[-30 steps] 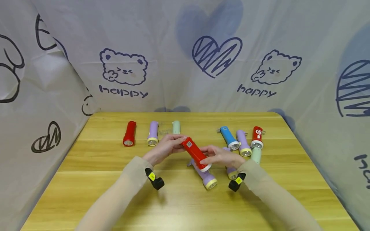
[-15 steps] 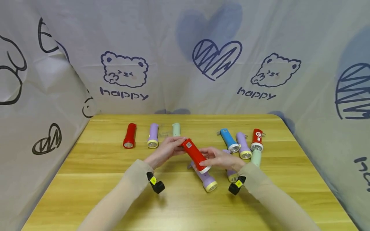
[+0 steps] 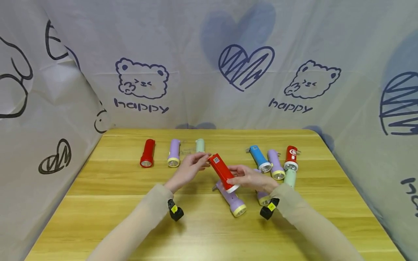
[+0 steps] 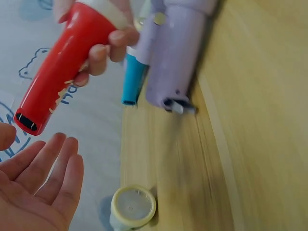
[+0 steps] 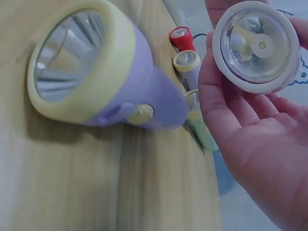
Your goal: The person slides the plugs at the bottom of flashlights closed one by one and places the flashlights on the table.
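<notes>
Flashlight (image 3: 220, 169), red, likely light, stiff, slick: my right hand (image 3: 249, 178) is gripping behind its head (image 3: 233, 189), probably safest; my left hand (image 3: 188, 169) is hovering, fingers extended.

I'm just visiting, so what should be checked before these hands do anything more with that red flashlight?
1. Red flashlight held: ok, the right hand grips it near its lens.
2. Left hand free: ok, open beside the tail end.
3. Lamp off: seems ok, no glow in the lens.
4. Table bare just below it in the head view: not ok, a purple flashlight lies there.
5. That purple flashlight's prongs tucked in: not ok, they stick out.
6. Battery charged: cannot tell.
</notes>
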A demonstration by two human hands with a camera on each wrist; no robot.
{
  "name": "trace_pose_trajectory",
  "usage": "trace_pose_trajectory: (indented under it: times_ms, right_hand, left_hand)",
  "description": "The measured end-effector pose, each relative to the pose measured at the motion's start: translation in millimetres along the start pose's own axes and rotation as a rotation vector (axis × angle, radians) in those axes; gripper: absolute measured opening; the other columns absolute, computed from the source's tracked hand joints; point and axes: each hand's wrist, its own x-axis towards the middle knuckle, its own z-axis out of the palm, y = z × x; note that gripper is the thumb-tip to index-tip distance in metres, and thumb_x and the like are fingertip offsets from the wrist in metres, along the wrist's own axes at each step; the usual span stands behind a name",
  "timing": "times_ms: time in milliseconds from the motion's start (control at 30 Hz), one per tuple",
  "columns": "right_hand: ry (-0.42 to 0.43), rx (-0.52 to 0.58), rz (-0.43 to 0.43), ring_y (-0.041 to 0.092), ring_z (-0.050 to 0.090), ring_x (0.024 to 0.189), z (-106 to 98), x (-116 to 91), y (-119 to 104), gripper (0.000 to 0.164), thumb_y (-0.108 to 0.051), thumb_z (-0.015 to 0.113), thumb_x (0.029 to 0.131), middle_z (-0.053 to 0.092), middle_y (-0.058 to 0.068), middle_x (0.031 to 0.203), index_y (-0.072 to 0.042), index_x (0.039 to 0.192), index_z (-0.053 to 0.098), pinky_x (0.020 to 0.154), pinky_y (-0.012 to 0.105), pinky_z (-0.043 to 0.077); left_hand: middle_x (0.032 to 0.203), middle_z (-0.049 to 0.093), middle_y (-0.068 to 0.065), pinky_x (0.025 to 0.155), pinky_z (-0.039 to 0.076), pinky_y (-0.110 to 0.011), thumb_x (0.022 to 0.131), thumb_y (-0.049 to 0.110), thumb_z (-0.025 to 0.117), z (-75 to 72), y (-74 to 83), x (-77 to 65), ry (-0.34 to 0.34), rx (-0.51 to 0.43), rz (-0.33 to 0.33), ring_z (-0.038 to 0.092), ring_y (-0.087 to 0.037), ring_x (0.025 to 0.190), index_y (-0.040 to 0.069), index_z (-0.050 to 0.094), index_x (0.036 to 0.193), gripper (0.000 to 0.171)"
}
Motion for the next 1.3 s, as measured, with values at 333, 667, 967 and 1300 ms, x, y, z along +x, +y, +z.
trace_pose_trajectory:
  times_ms: [333,667,967,1300]
  right_hand:
    - [0.104,0.155,-0.013,0.015,0.064,0.116,-4,3,-8,0.069,-0.014,0.059,0.098,0.060,0.009,0.132,0.010,0.153,0.024,0.099,0.026,0.054]
    - [0.334,0.218,-0.013,0.008,0.061,0.103,-5,21,-17,0.063,-0.018,0.053,0.101,0.057,0.009,0.130,0.006,0.153,0.028,0.092,0.024,0.055]
    - [0.498,0.256,0.017,0.012,0.060,0.106,-7,41,-24,0.057,-0.024,0.055,0.102,0.056,0.010,0.132,0.004,0.149,0.037,0.102,0.032,0.054]
    - [0.636,0.302,0.095,0.022,0.058,0.116,-12,76,-25,0.060,-0.021,0.060,0.100,0.052,0.018,0.141,0.004,0.149,0.035,0.114,0.042,0.047]
  left_hand:
    - [0.132,0.067,-0.014,0.102,0.055,-0.044,0.106,0.022,0.050,1.4,-3.1,-7.5,0.068,0.464,0.145,0.067,-0.028,0.118,0.003,0.060,0.136,0.037]
    - [0.130,0.069,-0.013,0.110,0.050,-0.045,0.102,0.016,0.056,-2.5,-10.7,-11.5,0.016,0.762,0.204,0.064,-0.031,0.125,0.003,0.066,0.129,0.032]
    - [0.131,0.068,-0.014,0.111,0.050,-0.047,0.099,0.014,0.061,-1.5,-12.7,-12.8,-0.050,0.893,0.207,0.063,-0.034,0.125,0.003,0.067,0.126,0.029]
    - [0.119,0.072,-0.011,0.097,0.057,-0.044,0.096,0.014,0.066,2.7,-24.4,-11.8,-0.088,0.972,0.199,0.069,-0.031,0.110,0.004,0.072,0.116,0.024]
